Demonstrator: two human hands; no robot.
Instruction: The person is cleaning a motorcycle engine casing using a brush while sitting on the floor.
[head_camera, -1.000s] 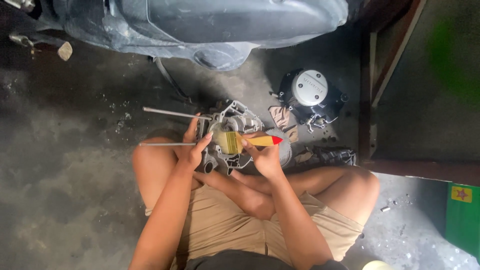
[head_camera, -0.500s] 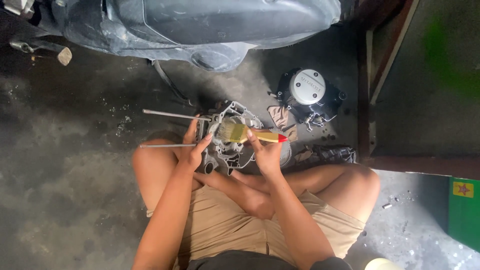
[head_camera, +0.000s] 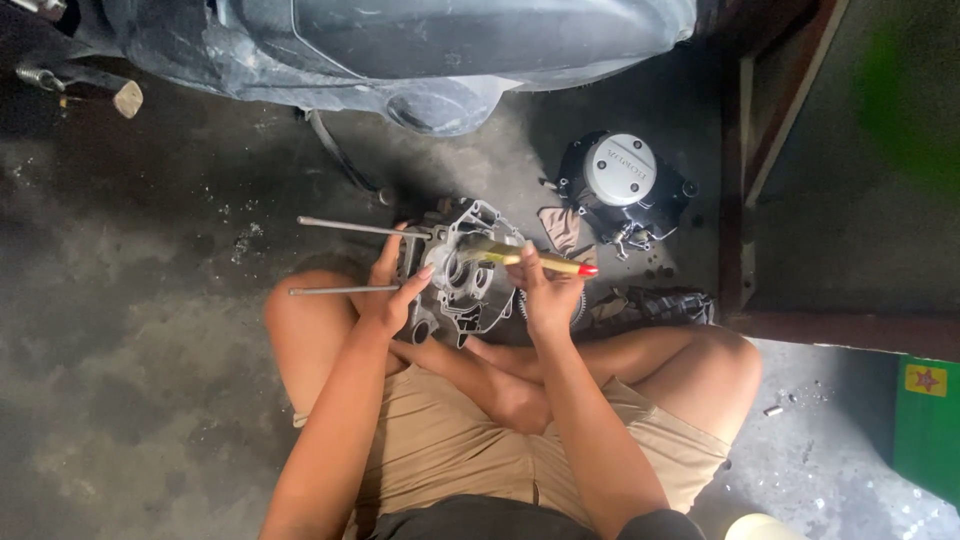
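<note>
Right hand (head_camera: 548, 295) is closed around a brush (head_camera: 525, 257) with a yellow handle and a red end. The brush lies almost level, its long axis running left to right, red end out past the hand to the right and bristles pointing left onto the casing (head_camera: 462, 275). That casing is a grey metal engine part sitting on the floor (head_camera: 130, 330) just ahead of the person's crossed legs, and the bristles rest on its upper right part. So the casing lies just left of and slightly beyond the right hand, in line with the brush.

Left hand (head_camera: 392, 290) is on the left flank of the casing, fingers spread and curled against it, gripping its edge to steady it. Two thin metal rods (head_camera: 345, 290) stick out leftward from the casing, one above this hand and one below its fingers, both roughly parallel to the brush.

Right of the casing, well apart, stands a dark engine block with a round silver cover (head_camera: 620, 170). Beyond the casing, a scooter body (head_camera: 450, 50) fills the top of the view.
</note>
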